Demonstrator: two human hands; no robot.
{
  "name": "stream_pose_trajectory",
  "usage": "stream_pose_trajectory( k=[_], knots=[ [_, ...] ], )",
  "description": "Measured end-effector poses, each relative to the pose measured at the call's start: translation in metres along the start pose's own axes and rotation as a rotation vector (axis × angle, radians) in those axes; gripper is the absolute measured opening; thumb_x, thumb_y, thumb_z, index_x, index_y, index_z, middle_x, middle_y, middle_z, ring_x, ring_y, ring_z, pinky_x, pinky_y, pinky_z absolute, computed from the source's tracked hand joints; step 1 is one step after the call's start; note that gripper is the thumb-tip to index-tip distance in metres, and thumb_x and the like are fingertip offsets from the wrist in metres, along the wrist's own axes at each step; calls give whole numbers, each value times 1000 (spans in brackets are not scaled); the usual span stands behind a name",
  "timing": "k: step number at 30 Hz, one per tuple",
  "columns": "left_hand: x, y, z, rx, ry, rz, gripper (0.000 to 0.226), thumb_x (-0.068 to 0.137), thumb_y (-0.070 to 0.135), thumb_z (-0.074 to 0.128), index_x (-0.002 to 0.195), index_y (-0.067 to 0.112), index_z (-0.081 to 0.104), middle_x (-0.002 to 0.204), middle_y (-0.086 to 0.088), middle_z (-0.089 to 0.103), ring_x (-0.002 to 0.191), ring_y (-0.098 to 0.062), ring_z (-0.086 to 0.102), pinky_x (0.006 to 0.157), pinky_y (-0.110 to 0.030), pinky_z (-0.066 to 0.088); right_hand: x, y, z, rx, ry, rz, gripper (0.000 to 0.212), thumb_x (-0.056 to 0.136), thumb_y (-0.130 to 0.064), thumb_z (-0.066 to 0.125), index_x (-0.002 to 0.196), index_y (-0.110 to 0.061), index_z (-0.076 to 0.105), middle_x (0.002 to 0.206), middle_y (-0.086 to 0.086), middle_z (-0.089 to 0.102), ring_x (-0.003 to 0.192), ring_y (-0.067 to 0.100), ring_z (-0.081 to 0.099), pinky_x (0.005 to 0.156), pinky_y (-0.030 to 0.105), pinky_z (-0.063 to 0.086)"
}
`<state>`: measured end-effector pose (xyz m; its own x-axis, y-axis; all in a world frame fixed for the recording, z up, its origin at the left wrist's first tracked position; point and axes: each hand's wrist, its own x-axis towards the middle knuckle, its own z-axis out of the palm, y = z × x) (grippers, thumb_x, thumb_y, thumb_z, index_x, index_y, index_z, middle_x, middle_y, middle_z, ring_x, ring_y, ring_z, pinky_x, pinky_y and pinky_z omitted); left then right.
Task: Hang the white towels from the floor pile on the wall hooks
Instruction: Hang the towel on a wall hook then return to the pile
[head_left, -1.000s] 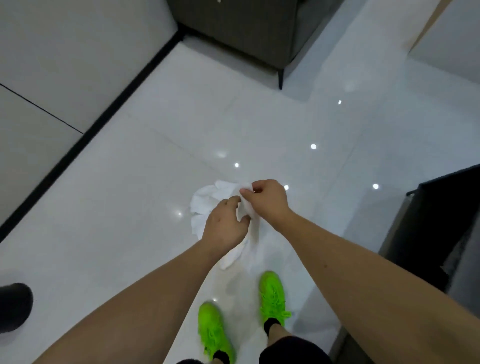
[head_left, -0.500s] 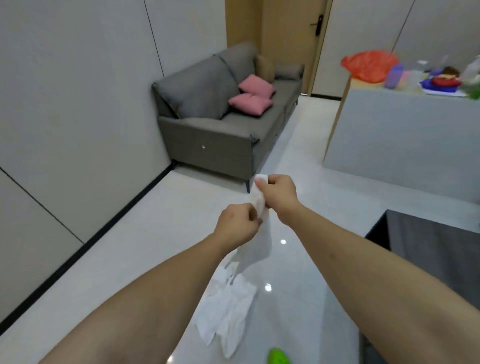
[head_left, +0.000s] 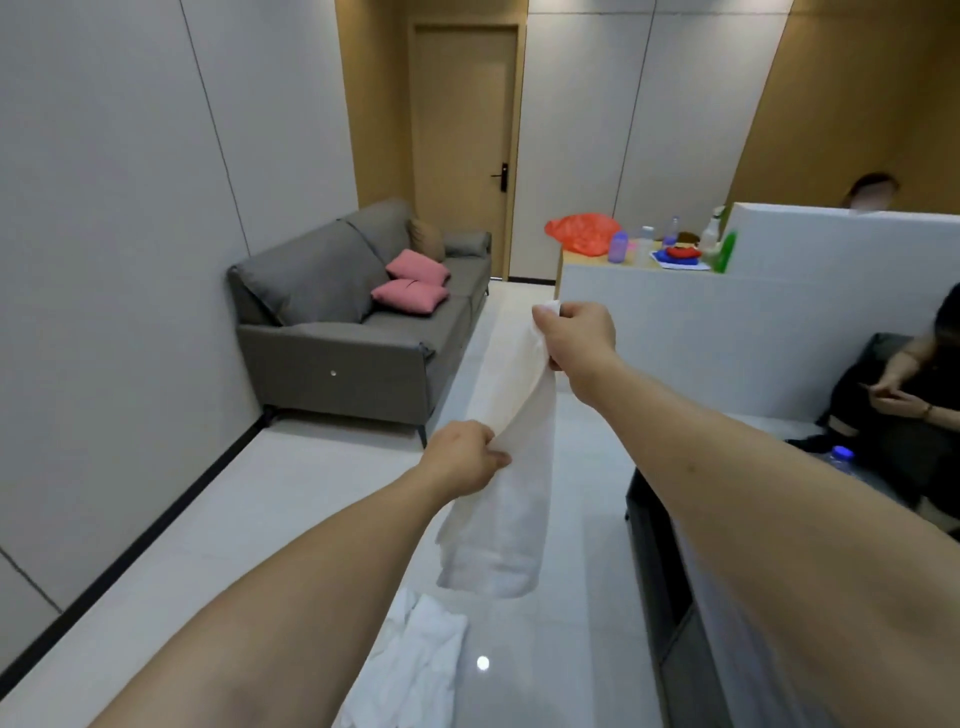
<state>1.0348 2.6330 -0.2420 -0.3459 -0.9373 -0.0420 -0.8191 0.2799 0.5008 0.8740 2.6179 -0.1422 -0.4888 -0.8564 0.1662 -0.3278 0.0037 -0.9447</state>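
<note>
White towel (head_left: 511, 483) hangs in the centre of the frame, stretched slantwise between both hands and clear of the floor, its lower end dangling loose. At its upper end the right hand (head_left: 576, 335) pinches a corner with curled fingers; lower and further left, the left hand (head_left: 462, 460) grips the cloth's edge in a closed fist. Beneath them, at the bottom centre, the floor pile (head_left: 415, 670) of more white towels lies crumpled on the glossy pale floor (head_left: 249, 519). In the left middle a grey sofa (head_left: 353, 322) stands against the wall with two pink cushions (head_left: 413, 283) on its seat. A wooden door (head_left: 462, 150) fills the upper centre. At the right, a white partition (head_left: 727, 332) has a cluttered counter (head_left: 639, 252) behind it.
</note>
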Motion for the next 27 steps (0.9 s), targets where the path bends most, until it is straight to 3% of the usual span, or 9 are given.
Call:
stream_pose_trajectory(
  k=[4, 7, 10, 13, 15, 18, 20, 23, 27],
  knots=[
    [-17, 37, -11, -47, 72, 45, 38, 97, 44, 55, 71, 17, 58, 80, -6, 62, 83, -27, 58, 65, -32, 40, -13, 2, -41, 3, 56, 116, 38, 86, -32, 66, 94, 5, 68, 90, 19, 70, 84, 36, 69, 76, 51, 61],
    [-27, 70, -16, -115, 65, 36, 44, 96, 47, 57, 73, 9, 61, 73, -6, 61, 71, -25, 60, 56, -30, 42, -25, 7, -70, 29, 31, 159, 22, 89, -21, 65, 82, 0, 65, 80, 19, 66, 67, 32, 64, 66, 37, 58],
    [-41, 109, -16, -155, 39, -18, 47, 90, 47, 66, 65, 9, 56, 58, -6, 52, 48, -23, 50, 48, -24, 41, -45, 17, -106, 57, -21, 171, 15, 91, -16, 62, 90, -2, 66, 78, 15, 63, 63, 25, 58, 59, 32, 53],
    [-59, 152, -9, -216, 91, -82, 49, 85, 46, 74, 62, 10, 50, 51, -5, 42, 42, -21, 39, 48, -24, 35, -68, 32, -146, 58, -147, 177, 14, 92, -18, 64, 95, -5, 67, 77, 12, 64, 63, 23, 59, 57, 30, 52],
    [-72, 179, 1, -315, 139, -118, 42, 84, 43, 76, 72, 6, 61, 57, -6, 48, 46, -20, 43, 48, -24, 38, -84, 43, -174, 44, -240, 183, 15, 92, -20, 65, 97, -5, 67, 77, 10, 64, 63, 21, 59, 58, 30, 53],
    [-96, 217, 17, -478, 233, -150, 30, 87, 39, 73, 95, 11, 68, 84, -3, 64, 69, -17, 59, 48, -26, 47, -108, 55, -215, 47, -344, 178, 19, 92, -20, 65, 100, -3, 67, 77, 9, 62, 63, 19, 58, 57, 29, 54],
    [-113, 239, 27, -563, 288, -178, 21, 91, 34, 70, 97, 13, 68, 94, -6, 64, 78, -20, 63, 46, -26, 52, -121, 60, -237, 67, -373, 186, 20, 93, -21, 66, 101, -3, 68, 76, 8, 62, 61, 19, 57, 56, 28, 53],
    [-142, 264, 41, -658, 339, -249, 13, 94, 18, 63, 90, 8, 69, 99, -14, 65, 77, -29, 69, 49, -34, 59, -139, 65, -260, 81, -400, 191, 20, 93, -22, 66, 98, -3, 68, 73, 7, 60, 57, 18, 54, 51, 27, 48],
    [-179, 286, 59, -611, 391, -304, 15, 95, 9, 55, 90, 10, 70, 101, -11, 64, 74, -29, 70, 57, -39, 62, -167, 69, -288, 55, -451, 140, 26, 92, -33, 67, 94, -8, 71, 73, 5, 62, 59, 18, 51, 52, 27, 41]
  ],
)
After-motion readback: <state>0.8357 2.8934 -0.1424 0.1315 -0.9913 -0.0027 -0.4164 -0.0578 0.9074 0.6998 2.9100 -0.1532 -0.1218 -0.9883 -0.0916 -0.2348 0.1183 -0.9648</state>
